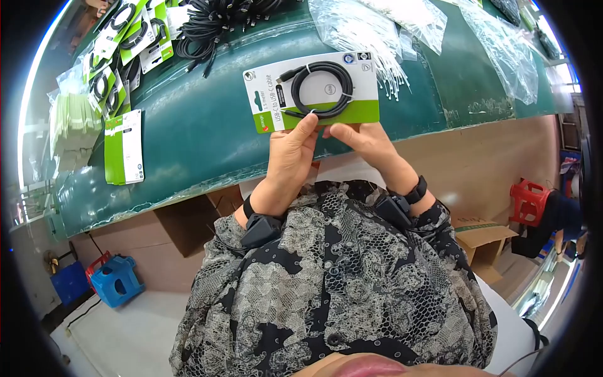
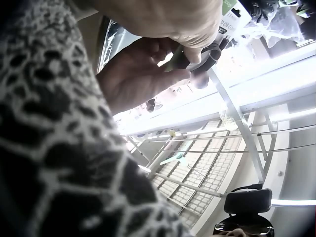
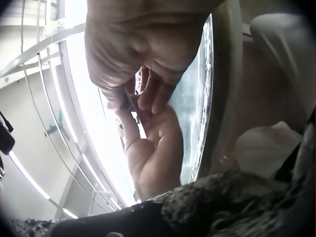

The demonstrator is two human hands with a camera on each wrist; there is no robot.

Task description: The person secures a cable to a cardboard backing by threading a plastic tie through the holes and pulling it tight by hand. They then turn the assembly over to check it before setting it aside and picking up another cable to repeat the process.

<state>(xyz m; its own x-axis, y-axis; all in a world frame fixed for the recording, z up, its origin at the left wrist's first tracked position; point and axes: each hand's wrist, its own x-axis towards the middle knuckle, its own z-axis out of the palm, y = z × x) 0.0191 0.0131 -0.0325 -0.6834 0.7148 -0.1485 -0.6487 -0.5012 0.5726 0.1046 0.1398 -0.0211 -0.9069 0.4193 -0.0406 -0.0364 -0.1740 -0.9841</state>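
A white and green card (image 1: 312,92) with a coiled black USB cable (image 1: 321,89) tied to it is held up over the green table (image 1: 207,138). My left hand (image 1: 290,152) pinches the card's lower edge with thumb and fingers. My right hand (image 1: 361,139) grips the same lower edge beside it, fingers curled behind the card. In the left wrist view the card's corner (image 2: 231,15) shows above the left hand (image 2: 163,19). In the right wrist view both hands (image 3: 143,98) meet on the thin card edge.
More carded cables (image 1: 124,148) lie at the table's left, with a stack (image 1: 119,44) further back. A loose bundle of black cables (image 1: 220,22) and clear plastic bags (image 1: 377,31) lie at the far side. A red stool (image 1: 527,198) and blue bin (image 1: 116,279) stand on the floor.
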